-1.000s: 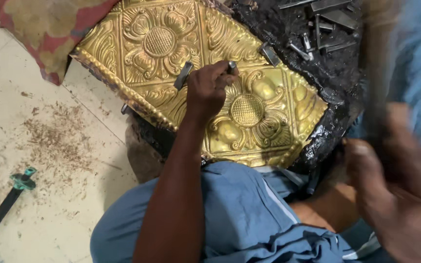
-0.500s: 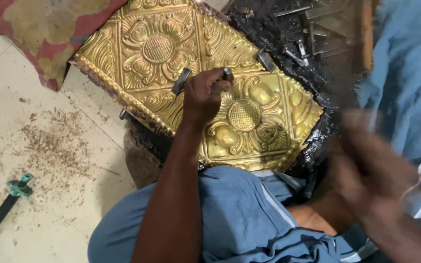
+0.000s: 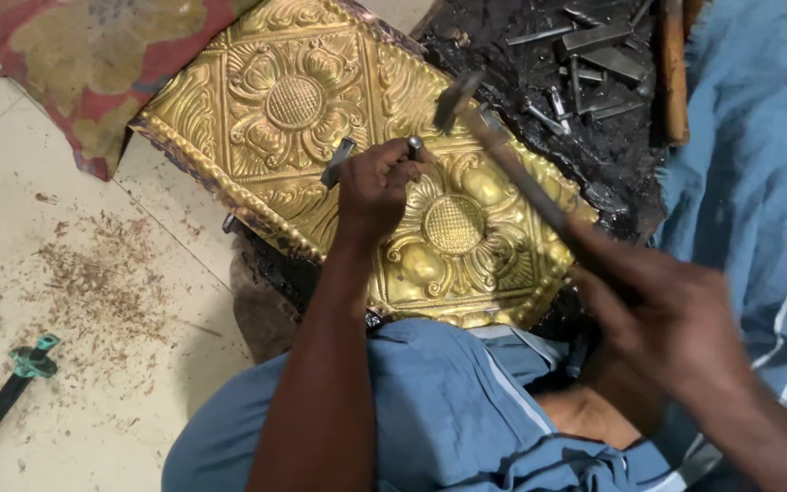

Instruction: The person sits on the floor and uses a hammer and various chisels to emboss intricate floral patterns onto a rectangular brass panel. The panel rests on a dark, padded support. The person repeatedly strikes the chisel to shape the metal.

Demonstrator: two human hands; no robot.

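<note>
A gold embossed metal sheet (image 3: 257,109) with flower patterns lies on a black pitch block (image 3: 612,173). My left hand (image 3: 371,187) rests on the sheet and holds a small steel punch (image 3: 414,145) upright against it; a second metal tool (image 3: 337,164) sticks out behind the fingers. My right hand (image 3: 676,314) grips the wooden handle of a hammer (image 3: 503,155), whose head hovers just right of the punch top, slightly blurred by motion.
Several loose steel punches (image 3: 594,41) lie on the black block at the top right, beside a wooden handle (image 3: 674,73). A red-and-yellow cushion (image 3: 93,64) sits top left. Metal filings (image 3: 93,282) and a green-handled tool (image 3: 11,387) lie on the tiled floor. Blue cloth covers my lap.
The right hand has swung the hammer down from a raised, blurred position at the right edge until its head is next to the punch. The left hand has stayed on the sheet.
</note>
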